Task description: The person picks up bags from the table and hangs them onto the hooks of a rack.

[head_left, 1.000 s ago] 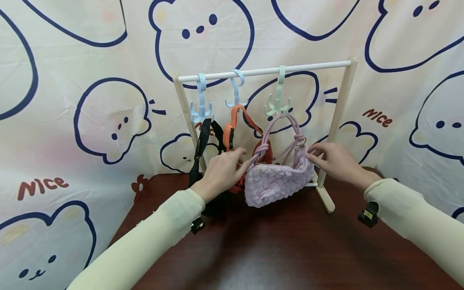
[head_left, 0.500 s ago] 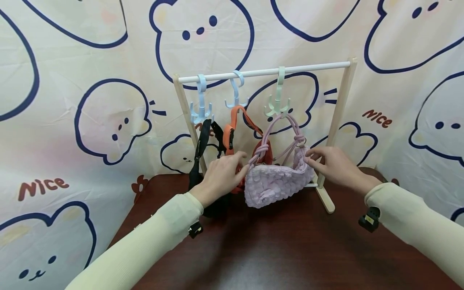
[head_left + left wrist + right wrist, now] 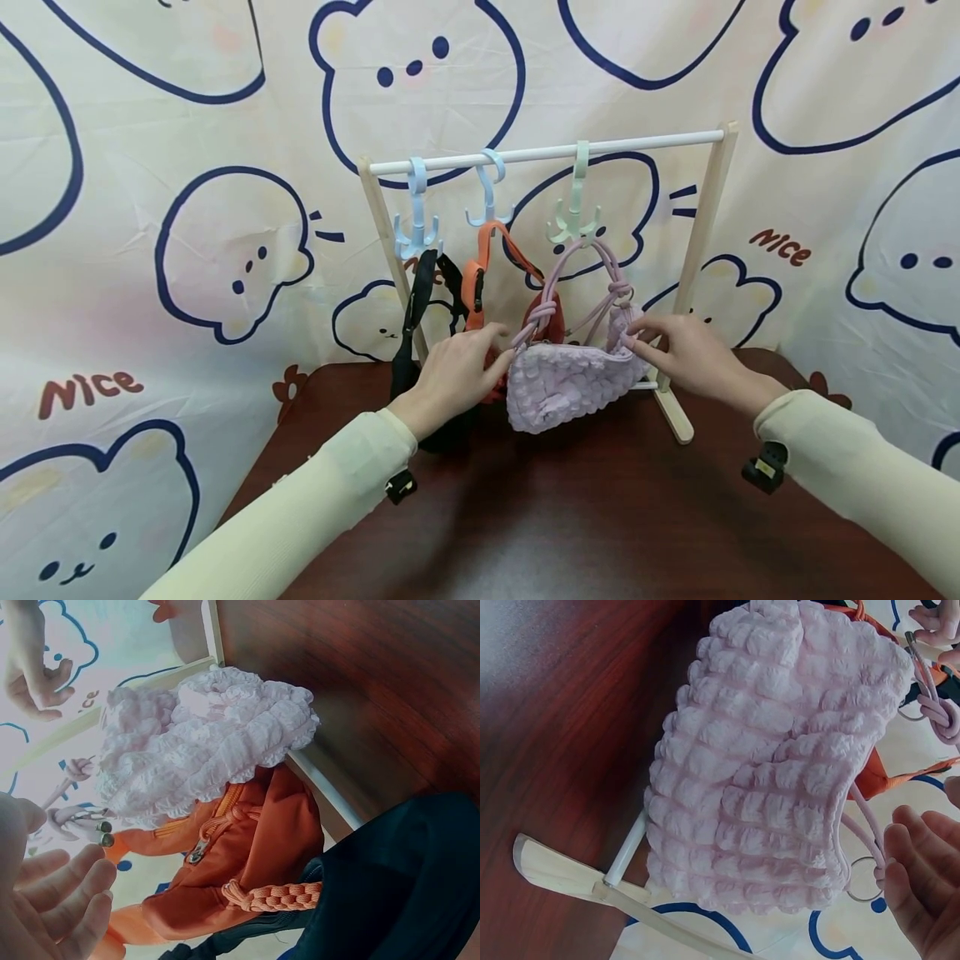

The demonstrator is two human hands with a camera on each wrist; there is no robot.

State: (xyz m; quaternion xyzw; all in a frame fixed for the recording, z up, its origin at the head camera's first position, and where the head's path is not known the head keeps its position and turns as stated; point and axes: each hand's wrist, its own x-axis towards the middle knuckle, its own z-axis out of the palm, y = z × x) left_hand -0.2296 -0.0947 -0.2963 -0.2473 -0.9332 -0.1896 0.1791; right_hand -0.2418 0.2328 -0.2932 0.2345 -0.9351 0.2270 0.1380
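A lilac puffy handbag (image 3: 570, 383) hangs by its knotted handles (image 3: 551, 283) from a green hook (image 3: 576, 204). My left hand (image 3: 461, 367) is at the bag's left end, in front of an orange bag (image 3: 262, 855). In the left wrist view its fingers are loosely bent near the handle's metal fittings, apparently holding nothing. My right hand (image 3: 690, 354) is at the bag's right end. Its fingers (image 3: 907, 885) look relaxed beside the handle's ring (image 3: 865, 879), with no grip on the bag; whether they brush it, I cannot tell.
Two blue hooks (image 3: 417, 208) share the white rail (image 3: 540, 153) of a wooden stand (image 3: 701, 225). A black bag (image 3: 397, 892) and the orange bag hang on these. The stand rests on a dark brown table (image 3: 570, 517), with a printed cloth (image 3: 225, 108) behind.
Both hands have lowered slightly, and the right has shifted a little to the left. The lilac handbag stays hanging in nearly the same place.
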